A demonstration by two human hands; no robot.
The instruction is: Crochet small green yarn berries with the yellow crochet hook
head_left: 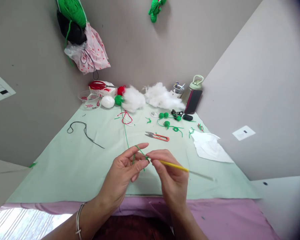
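My left hand (pixel 128 165) pinches a small bit of green yarn (pixel 126 136) between thumb and fingers, and the strand loops over its raised index finger. That strand runs back across the cloth to a green yarn ball (pixel 118 100). In my right hand (pixel 171 173) is a crochet hook (pixel 175 165) with a yellow handle, held like a pen. The hook's tip meets the green yarn at the left fingertips, where the fingers partly hide the stitches. Beyond the hands lie orange-handled thread snips (pixel 158 136).
White stuffing (pixel 162 96) sits at the back beside a white ball (pixel 107 102) and red scissors (pixel 98 85). Green crocheted balls (pixel 166 124) lie right of centre. A phone (pixel 193 101) leans against a bottle (pixel 197 81). White cloth (pixel 210 146) lies right, a black cord (pixel 85 130) left.
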